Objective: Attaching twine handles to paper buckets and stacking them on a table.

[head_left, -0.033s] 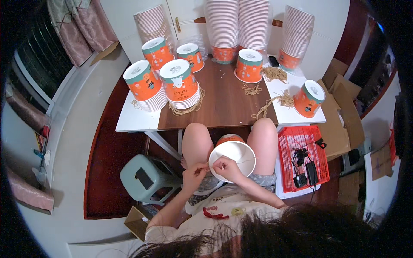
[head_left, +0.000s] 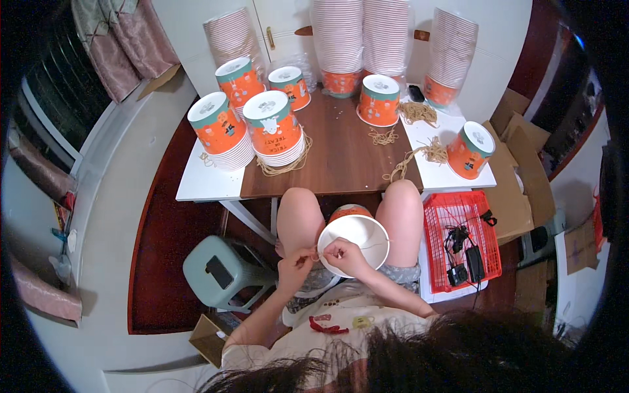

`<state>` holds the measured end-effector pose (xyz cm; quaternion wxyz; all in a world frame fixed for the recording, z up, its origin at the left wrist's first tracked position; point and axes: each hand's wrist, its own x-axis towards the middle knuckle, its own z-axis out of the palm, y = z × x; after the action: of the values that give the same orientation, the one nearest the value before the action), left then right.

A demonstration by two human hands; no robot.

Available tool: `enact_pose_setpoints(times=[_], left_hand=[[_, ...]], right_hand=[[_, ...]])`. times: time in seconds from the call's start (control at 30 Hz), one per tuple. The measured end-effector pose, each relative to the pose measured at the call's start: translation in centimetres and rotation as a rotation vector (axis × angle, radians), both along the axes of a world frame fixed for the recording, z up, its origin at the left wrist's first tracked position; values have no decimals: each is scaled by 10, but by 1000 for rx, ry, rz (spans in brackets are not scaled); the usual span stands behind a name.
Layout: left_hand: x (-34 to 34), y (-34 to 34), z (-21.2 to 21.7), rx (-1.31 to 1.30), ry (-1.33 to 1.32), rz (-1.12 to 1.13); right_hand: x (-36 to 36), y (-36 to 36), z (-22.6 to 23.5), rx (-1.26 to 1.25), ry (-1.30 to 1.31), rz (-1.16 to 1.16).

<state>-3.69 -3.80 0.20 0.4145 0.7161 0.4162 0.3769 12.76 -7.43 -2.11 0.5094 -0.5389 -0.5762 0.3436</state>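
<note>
Table (head_left: 347,160) standing beyond white-lined bucket (head_left: 354,229), red basket (head_left: 438,226) sitting right, green stool (head_left: 198,262) left. Bucket resting between knees, thin cord (head_left: 377,245) crossing inside. Left hand (head_left: 296,268), right hand (head_left: 347,257) meeting at bucket's left rim, fingers curling narrowly; grip on cord, cannot tell.

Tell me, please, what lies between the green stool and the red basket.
The head view shows the person's legs, the bucket between them, and the left hand and right hand by it.

White-lined, orange-sided, a round bucket (head_left: 357,229) is cradled between the thighs (head_left: 402,219), mouth tipped bodyward; at its rim, thin cord (head_left: 375,245) is seen!
</note>
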Motion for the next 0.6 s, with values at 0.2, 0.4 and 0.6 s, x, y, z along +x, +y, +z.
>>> enact_pose_setpoints(times=[0.2, 0.4, 0.6], left_hand=[[-1, 6, -9, 8, -341, -132], [3, 5, 12, 90, 76, -63], [4, 6, 16, 173, 261, -69]], right_hand=[[-1, 0, 1, 13, 7, 14], [-1, -1, 1, 29, -20, 17], [0, -2, 4, 46, -60, -4]])
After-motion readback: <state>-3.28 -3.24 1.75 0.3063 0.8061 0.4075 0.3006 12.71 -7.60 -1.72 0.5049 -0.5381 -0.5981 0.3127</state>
